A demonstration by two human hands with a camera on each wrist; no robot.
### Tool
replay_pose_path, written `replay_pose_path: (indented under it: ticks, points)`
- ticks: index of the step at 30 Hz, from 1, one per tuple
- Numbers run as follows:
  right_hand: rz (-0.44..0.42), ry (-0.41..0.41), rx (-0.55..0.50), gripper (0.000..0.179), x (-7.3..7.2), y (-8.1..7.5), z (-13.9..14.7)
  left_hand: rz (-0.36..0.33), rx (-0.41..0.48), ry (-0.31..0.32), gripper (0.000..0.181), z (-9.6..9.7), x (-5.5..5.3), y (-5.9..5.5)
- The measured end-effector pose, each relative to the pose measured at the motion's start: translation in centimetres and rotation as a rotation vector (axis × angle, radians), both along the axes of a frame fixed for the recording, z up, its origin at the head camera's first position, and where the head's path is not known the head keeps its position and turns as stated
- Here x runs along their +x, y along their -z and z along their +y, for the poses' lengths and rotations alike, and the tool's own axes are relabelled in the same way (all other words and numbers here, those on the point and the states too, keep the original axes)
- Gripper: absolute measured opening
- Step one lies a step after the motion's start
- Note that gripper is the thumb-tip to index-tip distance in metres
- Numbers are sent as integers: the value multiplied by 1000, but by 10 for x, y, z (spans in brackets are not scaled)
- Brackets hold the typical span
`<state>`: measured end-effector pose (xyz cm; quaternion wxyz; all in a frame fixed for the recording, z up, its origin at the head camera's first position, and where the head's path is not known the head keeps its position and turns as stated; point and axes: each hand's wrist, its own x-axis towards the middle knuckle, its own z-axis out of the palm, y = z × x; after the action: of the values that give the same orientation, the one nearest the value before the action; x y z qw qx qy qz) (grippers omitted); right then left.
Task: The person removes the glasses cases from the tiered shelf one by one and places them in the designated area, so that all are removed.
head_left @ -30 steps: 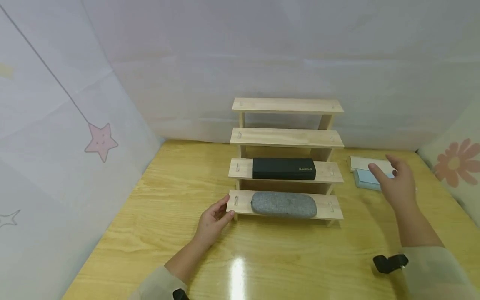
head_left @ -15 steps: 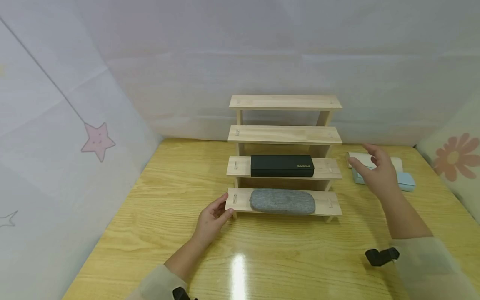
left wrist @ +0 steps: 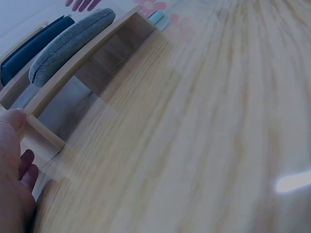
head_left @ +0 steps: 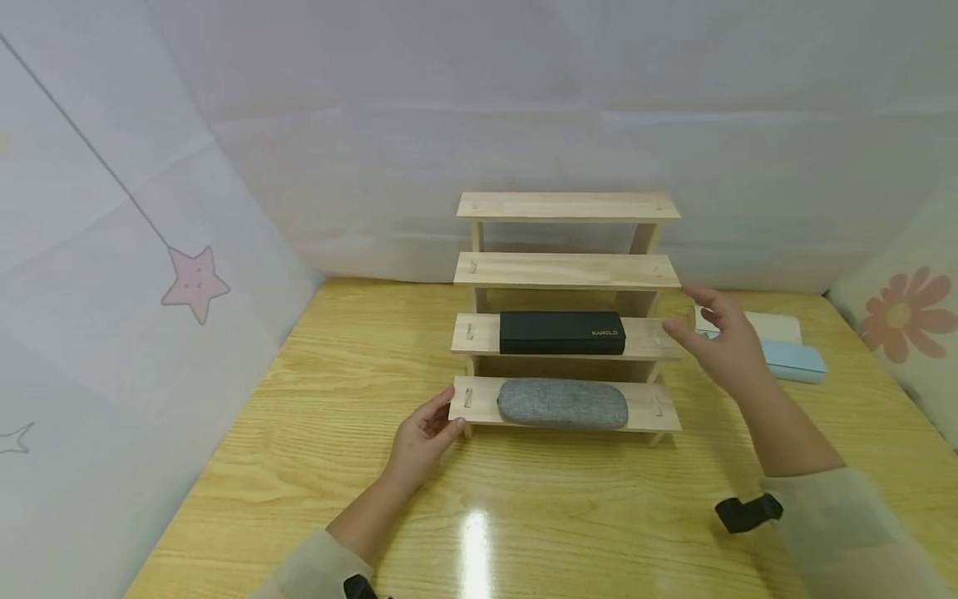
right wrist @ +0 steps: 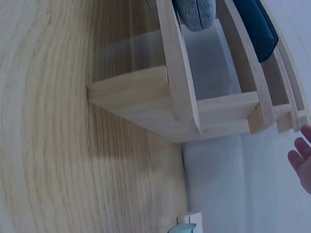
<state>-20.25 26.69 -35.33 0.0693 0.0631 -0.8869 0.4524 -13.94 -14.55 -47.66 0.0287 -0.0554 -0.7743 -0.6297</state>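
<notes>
A stepped wooden display rack [head_left: 566, 270] with several narrow shelves stands on the table. A grey fabric glasses case [head_left: 563, 403] lies on its lowest shelf, and a black hard glasses case [head_left: 561, 333] with gold lettering on the one above. My left hand [head_left: 417, 445] holds the left end of the lowest shelf, thumb at the front corner [left wrist: 12, 119]. My right hand [head_left: 726, 345] is raised at the rack's right side, thumb and fingers spread, with nothing in it. Its fingertips are right at the shelf ends in the head view.
On the table right of the rack lie a light blue case [head_left: 795, 360] and a cream-white case [head_left: 778, 326], both partly behind my right hand. A white fabric backdrop [head_left: 389, 166] closes off the back and sides of the wood-grain table [head_left: 337, 374].
My right hand has moved left, from over the blue and white cases to the rack's right end. My left hand stays at the lowest shelf's left end.
</notes>
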Motion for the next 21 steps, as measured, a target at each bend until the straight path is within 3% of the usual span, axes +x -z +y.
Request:
replay_pose_path:
  ticks: [8,16,21]
  points:
    - [7,-90,11,68,3,-4,-16,-2,5,-1,53,0,0,0]
    - [69,-166,10,61,4,-7,-29,-7,11,-1,53,1,1,-2]
    - [40,-193,-6,61,3,-8,-36,-8,5,-5,52,1,0,-1]
